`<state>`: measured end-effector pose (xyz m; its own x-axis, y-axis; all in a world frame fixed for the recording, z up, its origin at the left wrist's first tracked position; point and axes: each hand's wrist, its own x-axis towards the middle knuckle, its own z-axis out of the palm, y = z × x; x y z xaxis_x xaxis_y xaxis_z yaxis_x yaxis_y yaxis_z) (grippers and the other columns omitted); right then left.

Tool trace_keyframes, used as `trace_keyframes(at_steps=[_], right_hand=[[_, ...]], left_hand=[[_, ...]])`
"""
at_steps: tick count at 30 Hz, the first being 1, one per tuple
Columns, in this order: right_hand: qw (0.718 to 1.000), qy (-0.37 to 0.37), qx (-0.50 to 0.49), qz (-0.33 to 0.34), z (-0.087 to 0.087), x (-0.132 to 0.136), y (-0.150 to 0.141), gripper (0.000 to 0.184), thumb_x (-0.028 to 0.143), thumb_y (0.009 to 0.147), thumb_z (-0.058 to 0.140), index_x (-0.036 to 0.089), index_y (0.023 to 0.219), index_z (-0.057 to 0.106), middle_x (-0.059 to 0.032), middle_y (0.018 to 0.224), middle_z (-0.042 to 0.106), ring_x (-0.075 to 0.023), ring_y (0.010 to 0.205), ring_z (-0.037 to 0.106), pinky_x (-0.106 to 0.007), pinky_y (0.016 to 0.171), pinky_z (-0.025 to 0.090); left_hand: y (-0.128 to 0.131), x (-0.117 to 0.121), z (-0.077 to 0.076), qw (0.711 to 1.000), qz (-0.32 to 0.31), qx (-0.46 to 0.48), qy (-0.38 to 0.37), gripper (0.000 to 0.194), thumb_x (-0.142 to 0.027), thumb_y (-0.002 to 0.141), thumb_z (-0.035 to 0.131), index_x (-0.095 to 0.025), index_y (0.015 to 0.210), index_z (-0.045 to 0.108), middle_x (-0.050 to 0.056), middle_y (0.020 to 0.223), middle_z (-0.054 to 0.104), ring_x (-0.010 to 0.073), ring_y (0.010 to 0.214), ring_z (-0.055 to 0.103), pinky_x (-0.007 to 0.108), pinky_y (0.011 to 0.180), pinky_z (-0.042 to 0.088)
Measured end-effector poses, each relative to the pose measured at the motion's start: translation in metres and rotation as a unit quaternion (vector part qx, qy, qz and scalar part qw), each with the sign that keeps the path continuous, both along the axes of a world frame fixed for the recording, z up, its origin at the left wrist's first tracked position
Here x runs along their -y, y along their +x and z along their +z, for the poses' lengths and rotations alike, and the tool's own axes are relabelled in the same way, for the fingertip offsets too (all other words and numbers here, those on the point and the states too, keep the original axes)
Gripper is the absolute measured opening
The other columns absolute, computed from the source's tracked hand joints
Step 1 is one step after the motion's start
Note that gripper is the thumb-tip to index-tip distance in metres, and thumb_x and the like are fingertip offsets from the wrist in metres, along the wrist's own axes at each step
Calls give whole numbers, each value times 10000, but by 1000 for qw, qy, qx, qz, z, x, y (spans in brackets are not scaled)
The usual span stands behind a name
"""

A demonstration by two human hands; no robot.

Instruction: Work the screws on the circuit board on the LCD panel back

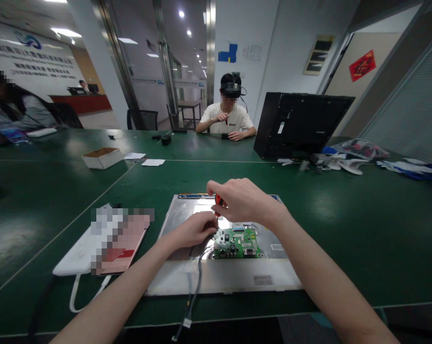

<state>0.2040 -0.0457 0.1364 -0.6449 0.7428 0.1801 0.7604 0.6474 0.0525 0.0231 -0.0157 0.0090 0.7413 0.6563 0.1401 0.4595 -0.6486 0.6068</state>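
A screwdriver (218, 203) with a red and black handle stands nearly upright, its shaft pointing down at the upper left corner of a green circuit board (236, 242). My right hand (243, 199) is closed around its handle. Close to the tip, my left hand (198, 228) has its fingers pressed together by the board's corner; what they pinch, if anything, is hidden. The board lies on a silver metal display panel (223, 277). From the board's left side a bundle of dark cables (198, 286) runs down over the panel's front edge.
To the left lie a white power bank (76, 253) and a pink phone (130, 239) with a white cable (74, 291). Farther off are a white box (102, 157), a black monitor (304, 124) and scattered parts. A person (228, 114) in a headset sits opposite.
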Motion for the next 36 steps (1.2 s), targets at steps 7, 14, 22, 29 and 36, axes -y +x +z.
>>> trace_keyframes(at_steps=[7, 14, 22, 29, 36], right_hand=[[1000, 21, 3, -2, -1, -2, -1, 228, 334, 838, 545, 209, 1028, 535, -21, 746, 651, -134, 601, 510, -270, 517, 176], [1000, 8, -4, -7, 3, -1, 1, 235, 329, 847, 539, 210, 1050, 534, -25, 763, 661, -129, 614, 514, -270, 528, 176], [1000, 18, 3, -15, 7, 0, 3, 223, 348, 853, 553, 215, 1031, 526, -23, 779, 664, -136, 637, 540, -262, 526, 187], [999, 39, -13, -29, 11, -2, 13, 214, 377, 859, 555, 221, 1005, 534, -4, 732, 640, -125, 593, 510, -256, 519, 182], [998, 44, -6, -43, 12, -3, 16, 228, 393, 867, 556, 225, 1020, 538, -6, 724, 632, -123, 591, 506, -253, 527, 186]], left_hand=[[1, 1, 2, 1000, -1, -6, 1, 60, -147, 827, 558, -159, 863, 605, 32, 834, 627, 174, 773, 562, 277, 706, 434], [0, 2, 5, 1000, 0, -6, -1, 72, -138, 816, 560, -162, 872, 599, 31, 828, 624, 170, 761, 556, 270, 696, 427], [-2, 2, 6, 1000, -5, -8, 0, 65, -162, 814, 570, -163, 873, 597, 29, 820, 619, 164, 747, 545, 266, 683, 423], [-4, -1, 4, 998, 48, 13, 34, 94, -130, 809, 550, -164, 882, 597, 38, 852, 629, 177, 789, 565, 286, 716, 444], [-3, -11, -11, 988, 96, 25, 118, 243, -117, 838, 533, -186, 1059, 605, 87, 1067, 624, 235, 1022, 556, 368, 890, 445]])
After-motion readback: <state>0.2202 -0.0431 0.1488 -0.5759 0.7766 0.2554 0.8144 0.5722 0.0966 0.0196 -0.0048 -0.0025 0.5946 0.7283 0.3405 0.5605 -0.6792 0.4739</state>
